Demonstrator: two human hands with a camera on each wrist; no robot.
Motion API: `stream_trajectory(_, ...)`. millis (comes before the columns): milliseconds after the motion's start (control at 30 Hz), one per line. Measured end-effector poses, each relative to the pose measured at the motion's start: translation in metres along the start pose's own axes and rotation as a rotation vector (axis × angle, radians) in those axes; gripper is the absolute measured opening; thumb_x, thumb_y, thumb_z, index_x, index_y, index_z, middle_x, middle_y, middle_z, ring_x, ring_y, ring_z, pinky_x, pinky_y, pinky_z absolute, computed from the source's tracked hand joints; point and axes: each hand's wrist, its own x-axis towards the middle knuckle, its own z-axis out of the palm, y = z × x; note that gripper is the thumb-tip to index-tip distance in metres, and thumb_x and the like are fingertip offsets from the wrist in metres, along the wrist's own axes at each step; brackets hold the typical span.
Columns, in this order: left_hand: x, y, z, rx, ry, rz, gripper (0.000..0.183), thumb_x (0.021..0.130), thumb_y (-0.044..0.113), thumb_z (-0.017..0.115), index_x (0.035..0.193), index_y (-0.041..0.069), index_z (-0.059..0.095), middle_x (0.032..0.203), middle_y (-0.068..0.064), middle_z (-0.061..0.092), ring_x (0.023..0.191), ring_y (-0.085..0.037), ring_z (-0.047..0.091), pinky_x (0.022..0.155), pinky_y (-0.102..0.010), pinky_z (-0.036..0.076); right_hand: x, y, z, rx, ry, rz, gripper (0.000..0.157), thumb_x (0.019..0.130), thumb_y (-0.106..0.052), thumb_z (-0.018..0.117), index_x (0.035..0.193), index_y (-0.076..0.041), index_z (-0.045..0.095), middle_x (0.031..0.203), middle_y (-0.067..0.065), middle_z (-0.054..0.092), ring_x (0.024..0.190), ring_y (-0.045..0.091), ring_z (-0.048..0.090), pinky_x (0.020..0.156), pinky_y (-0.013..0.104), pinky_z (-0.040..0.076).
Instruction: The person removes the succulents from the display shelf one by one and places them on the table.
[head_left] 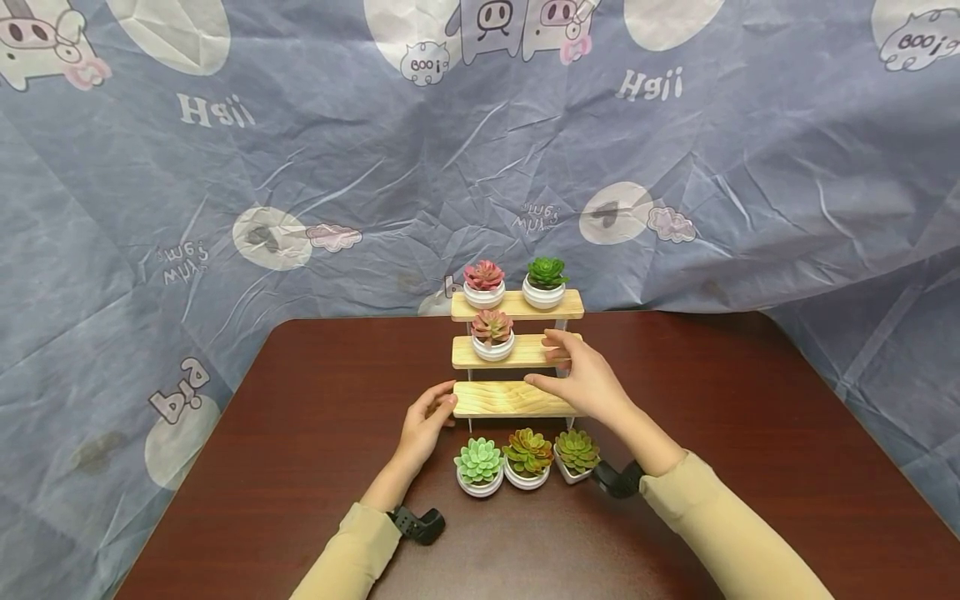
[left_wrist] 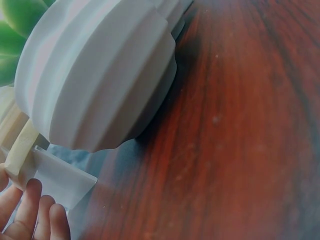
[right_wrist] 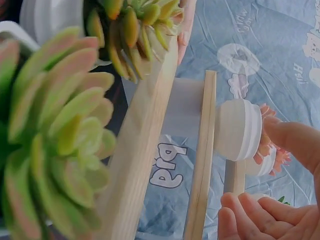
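A three-tier wooden shelf stand [head_left: 517,400] with clear supports stands on the table. My left hand [head_left: 422,427] holds the left end of its lowest tier, fingertips on the board's edge [left_wrist: 22,155]. My right hand [head_left: 588,379] hovers at the right of the middle tier, thumb and fingers apart with nothing between them. A red succulent [head_left: 484,275] and a dark green succulent [head_left: 547,273] in white pots sit on the top tier. On the middle tier's left is a pinkish succulent [head_left: 492,328]; in the right wrist view its white pot [right_wrist: 239,129] shows beyond my thumb.
Before the stand are a pale green succulent [head_left: 479,461], an orange-green succulent [head_left: 528,454] and a red-tipped green succulent [head_left: 577,452], close below my wrists. The dark red table [head_left: 337,375] ends at a grey-blue patterned cloth [head_left: 420,167] behind the stand.
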Motion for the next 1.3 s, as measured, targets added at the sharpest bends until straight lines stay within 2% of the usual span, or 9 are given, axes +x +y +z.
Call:
stream_trajectory(333,0.001,-0.001,-0.001,-0.017,-0.007,-0.023,0.035,0.095,0.004,0.053,0.127,-0.009,0.052,0.102,-0.020,0.060,0.085,-0.011,0.056,0.075,-0.054,0.051,0.017,-0.012,0.006,0.078,-0.017,0.044,0.076,0.075,-0.029,0.079,0.136,0.000,0.043,0.123,0.016,0.057,0.103,0.031,0.060,0.086,0.044,0.051)
stream_trajectory(567,0.001,-0.001,-0.001,-0.016,-0.009,-0.028,0.036,0.095,0.005,0.054,0.128,-0.011,0.050,0.102,-0.020,0.060,0.084,-0.010,0.056,0.075,-0.054,0.051,0.027,-0.018,0.014,0.132,-0.029,0.040,0.075,0.075,-0.024,0.080,0.135,0.003,0.043,0.127,0.019,0.054,0.110,0.033,0.056,0.089,0.045,0.049)
stream_trajectory(833,0.000,-0.002,-0.001,-0.006,-0.015,-0.038,0.037,0.096,0.008,0.054,0.129,-0.008,0.051,0.104,-0.020,0.060,0.086,-0.010,0.056,0.077,-0.055,0.050,0.035,-0.022,0.021,0.123,-0.034,0.057,0.082,0.073,-0.026,0.082,0.137,0.004,0.040,0.130,0.017,0.052,0.114,0.030,0.054,0.094,0.042,0.046)
stream_trajectory(1100,0.000,-0.001,-0.001,-0.002,-0.013,-0.042,0.036,0.096,0.007,0.053,0.128,-0.009,0.050,0.104,-0.020,0.060,0.085,-0.009,0.056,0.077,-0.053,0.051,0.041,-0.023,0.028,0.141,-0.052,0.068,0.083,0.074,-0.026,0.081,0.139,0.003,0.037,0.134,0.019,0.048,0.115,0.031,0.053,0.094,0.044,0.046)
stream_trajectory(1300,0.001,-0.002,-0.001,-0.003,-0.014,-0.040,0.036,0.096,0.007,0.053,0.128,-0.009,0.051,0.103,-0.020,0.060,0.084,-0.009,0.056,0.076,-0.052,0.051,0.043,-0.027,0.034,0.135,-0.064,0.088,0.080,0.073,-0.026,0.082,0.137,0.000,0.040,0.132,0.018,0.050,0.113,0.031,0.054,0.093,0.043,0.046)
